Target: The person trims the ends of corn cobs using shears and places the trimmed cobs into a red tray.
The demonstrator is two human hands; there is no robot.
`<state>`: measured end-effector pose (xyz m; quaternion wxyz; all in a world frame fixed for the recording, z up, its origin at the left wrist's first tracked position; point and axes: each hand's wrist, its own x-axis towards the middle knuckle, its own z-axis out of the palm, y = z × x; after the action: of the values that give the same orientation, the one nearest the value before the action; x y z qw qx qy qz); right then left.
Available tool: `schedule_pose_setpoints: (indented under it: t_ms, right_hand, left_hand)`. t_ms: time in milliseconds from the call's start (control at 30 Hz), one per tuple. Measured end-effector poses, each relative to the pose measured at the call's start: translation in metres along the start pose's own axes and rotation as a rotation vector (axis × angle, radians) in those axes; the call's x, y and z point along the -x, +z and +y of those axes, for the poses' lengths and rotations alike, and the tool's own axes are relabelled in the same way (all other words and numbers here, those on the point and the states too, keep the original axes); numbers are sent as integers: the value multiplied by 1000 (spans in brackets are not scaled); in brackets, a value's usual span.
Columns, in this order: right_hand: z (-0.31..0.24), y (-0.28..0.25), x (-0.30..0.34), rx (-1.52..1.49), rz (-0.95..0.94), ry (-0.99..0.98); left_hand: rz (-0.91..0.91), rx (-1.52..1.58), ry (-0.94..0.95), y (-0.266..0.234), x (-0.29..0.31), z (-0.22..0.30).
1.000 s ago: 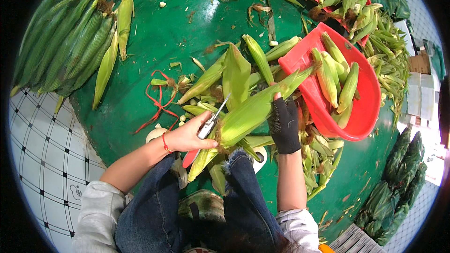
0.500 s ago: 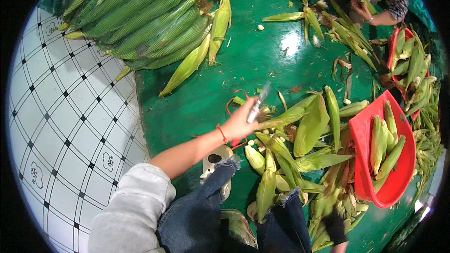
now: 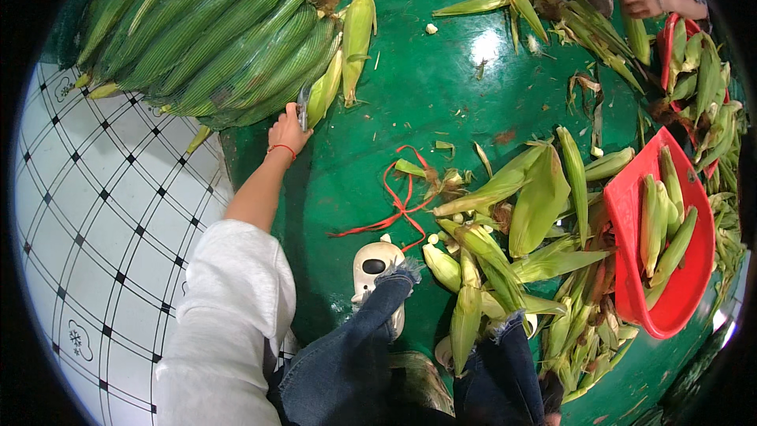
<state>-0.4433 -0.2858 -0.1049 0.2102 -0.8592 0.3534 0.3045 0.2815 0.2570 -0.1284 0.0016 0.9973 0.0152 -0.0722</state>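
My left hand point(image 3: 290, 131), with a red cord at its wrist, is closed round the handle of a knife point(image 3: 303, 106). It is at the near end of an unhusked ear of corn point(image 3: 325, 93) that leans by a green net sack of corn point(image 3: 236, 47). Whether the fingers also touch that ear cannot be made out. A second ear point(image 3: 359, 35) lies just right of it. My right hand point(image 3: 551, 396), in a dark glove, is low beside my right knee, mostly hidden, over a heap of husks point(image 3: 583, 339).
A red plastic basin point(image 3: 700, 284) with several corn ears stands at the right. Cut ears and husks point(image 3: 505, 268) lie before my knees, beside a red ribbon point(image 3: 402, 209). Another person's hand point(image 3: 640, 0) holds an ear at the top right. White patterned tiles point(image 3: 102, 213) border the green floor.
My left hand has moved up and left with the knife, from above the husks to the corn by the sack. My right hand has drawn closer to my knee. The co-worker's hand has shifted right.
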Motion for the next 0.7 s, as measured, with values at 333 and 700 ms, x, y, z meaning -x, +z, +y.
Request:
schedule_pose_setpoints:
  t_ms: [333, 700]
  right_hand:
    - [-437, -138, -111, -141, 508, -1223]
    - [-465, -180, -95, -188, 514, -1487]
  left_hand:
    - [-957, 1847, -372, -82, 136, 143]
    - [-1899, 2318, -343, -67, 207, 214]
